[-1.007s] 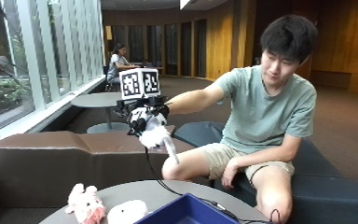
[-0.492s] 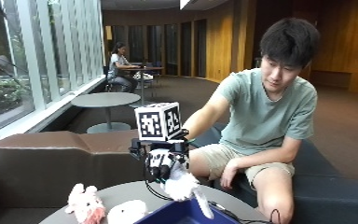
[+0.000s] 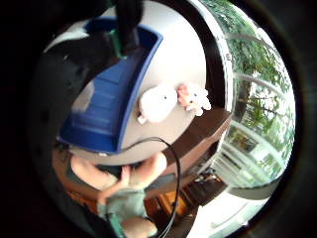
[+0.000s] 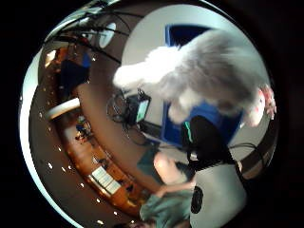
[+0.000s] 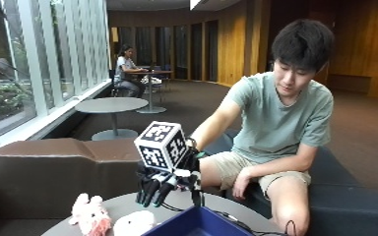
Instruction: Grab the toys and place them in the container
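My gloved right hand (image 5: 163, 184) hangs over the round grey table (image 5: 120, 204), just behind the far rim of the blue container (image 5: 195, 223), fingers straight and pointing down. Nothing shows between them in the outside view. A white fluffy toy (image 4: 213, 71) fills much of the thumb side palm view, over the container's (image 4: 209, 121) blue floor; I cannot tell whether it touches the hand. On the table beside the container (image 3: 124, 89) lie a white plush toy (image 5: 133, 223) (image 3: 157, 103) and a pink and white plush toy (image 5: 89, 214) (image 3: 194, 97).
A brown padded bench (image 5: 51, 162) stands right behind the table. A black cable (image 5: 232, 219) runs over the table's near right part. The person's bare left hand (image 5: 241, 179) rests on the thigh. Windows line the left side.
The gloved hand came down from chest height, carrying a white toy, to just above the container. Its fingers now hang straight and the toy no longer shows in them in the outside view.
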